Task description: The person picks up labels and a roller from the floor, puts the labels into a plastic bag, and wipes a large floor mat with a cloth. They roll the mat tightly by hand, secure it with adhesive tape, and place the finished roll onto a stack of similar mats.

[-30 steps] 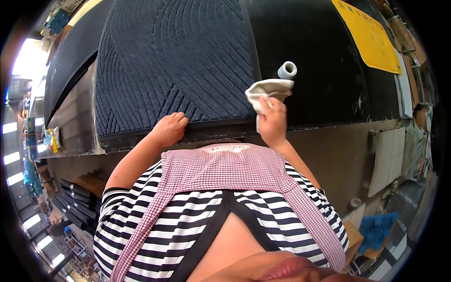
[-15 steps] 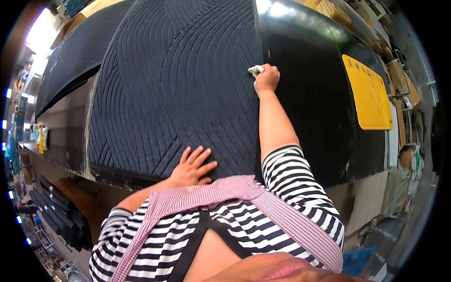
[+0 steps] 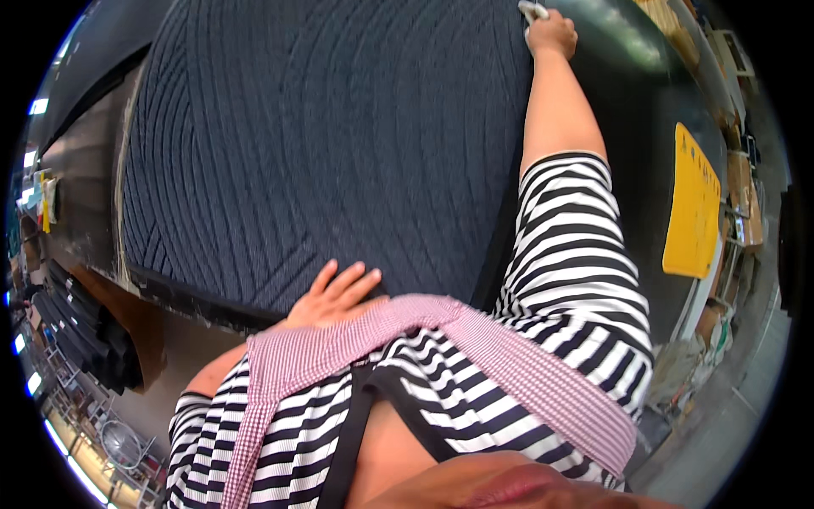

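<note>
Our dark ribbed mat point(image 3: 339, 153) lies flat in front of us, its sides running away toward the top of the view, where the far end is cut off, so we cannot tell its long axis for certain. Our right hand point(image 3: 555, 32) reaches to its right border, fingers clamped on a bunched white cloth point(image 3: 532, 12) whose loose end points up and left. Our left hand point(image 3: 335, 301) rests near the mat's close edge, fingers extended and slightly apart. Our checked apron point(image 3: 407, 318) and striped sleeve point(image 3: 577, 237) hide the near right corner; a yellow sheet point(image 3: 693, 208) lies farther right.
</note>
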Motion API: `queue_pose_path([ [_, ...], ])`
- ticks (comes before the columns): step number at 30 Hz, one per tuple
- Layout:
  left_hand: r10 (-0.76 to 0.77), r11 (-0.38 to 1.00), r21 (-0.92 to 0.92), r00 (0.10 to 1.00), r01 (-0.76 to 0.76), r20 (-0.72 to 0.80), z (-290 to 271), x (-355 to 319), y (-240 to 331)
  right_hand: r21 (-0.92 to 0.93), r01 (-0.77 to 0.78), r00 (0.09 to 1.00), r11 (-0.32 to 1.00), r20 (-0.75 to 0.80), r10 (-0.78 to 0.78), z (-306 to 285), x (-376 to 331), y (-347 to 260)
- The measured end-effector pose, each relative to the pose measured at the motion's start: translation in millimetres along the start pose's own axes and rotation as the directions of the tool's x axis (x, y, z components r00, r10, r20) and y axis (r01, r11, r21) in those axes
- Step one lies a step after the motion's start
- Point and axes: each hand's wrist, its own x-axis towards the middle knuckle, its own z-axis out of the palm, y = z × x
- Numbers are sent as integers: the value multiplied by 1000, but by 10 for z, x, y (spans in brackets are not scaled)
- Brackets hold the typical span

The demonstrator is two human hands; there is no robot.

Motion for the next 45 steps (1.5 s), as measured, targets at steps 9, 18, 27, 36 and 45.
queue_pose_path([
  [9,-48,991,-130,993,33,-112,63,15,15,-55,-187,882,981,431,192,-1740,-2145,-160],
  [18,29,999,-22,962,-37,-270,153,-47,23,-19,-155,846,988,515,142,-3332,-4856,37],
  [27,156,901,-301,879,-314,-450,226,-143,-229,48,-361,874,931,367,320,-3979,-5644,152],
  [36,-315,885,101,745,454,-588,19,-2069,-1938,443,315,895,839,156,-418,-3098,-6043,-2250],
  [45,-274,929,54,779,367,-564,189,-2495,-2140,401,283,917,871,152,-368,-3212,-5599,-1092],
])
